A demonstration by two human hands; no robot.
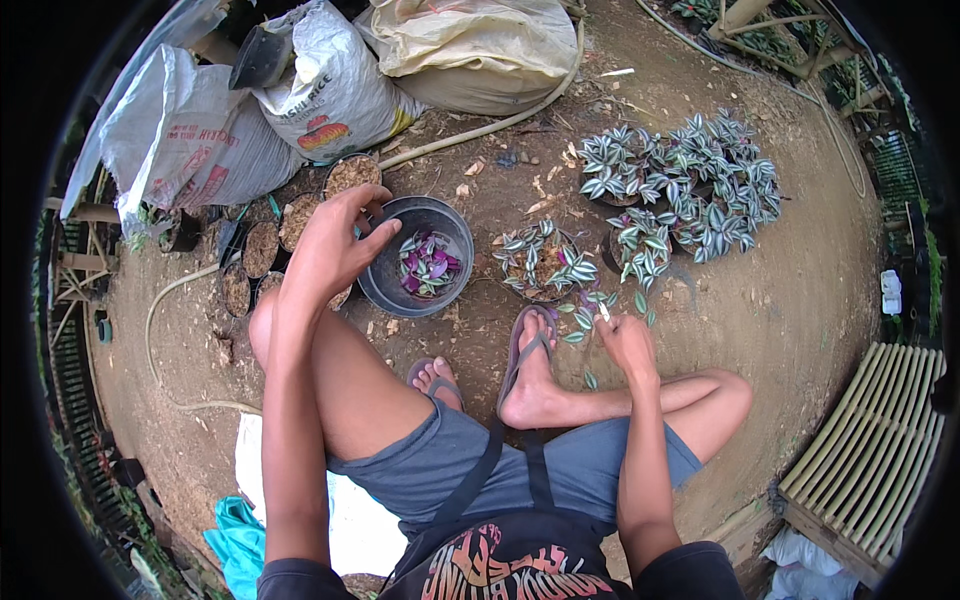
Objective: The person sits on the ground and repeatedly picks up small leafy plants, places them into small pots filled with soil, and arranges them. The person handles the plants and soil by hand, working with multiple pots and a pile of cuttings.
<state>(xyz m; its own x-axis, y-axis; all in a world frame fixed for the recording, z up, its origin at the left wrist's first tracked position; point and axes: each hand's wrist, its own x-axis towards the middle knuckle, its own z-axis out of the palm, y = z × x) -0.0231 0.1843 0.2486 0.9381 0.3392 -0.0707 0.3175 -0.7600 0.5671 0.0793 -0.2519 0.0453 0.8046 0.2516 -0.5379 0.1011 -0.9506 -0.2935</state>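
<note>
My left hand (337, 240) is at the left rim of a black plastic pot (416, 309), thumb and fingers apart with nothing seen between them. Purple and green striped leaf cuttings (429, 264) lie inside that pot. My right hand (626, 341) is closed around a small whitish object (604, 310), perhaps a small blade; its full shape is hidden. Just beyond the right hand, loose striped leaves (581, 319) lie on the soil. A pot of striped tradescantia (544, 259) stands in front of my sandalled foot.
More potted tradescantia plants (690, 180) stand at the upper right. Several small pots of brown growing medium (261, 247) are at the left, near woven sacks (330, 82). A hose (487, 129) crosses the dirt ground. A bamboo bench (862, 450) stands at the lower right.
</note>
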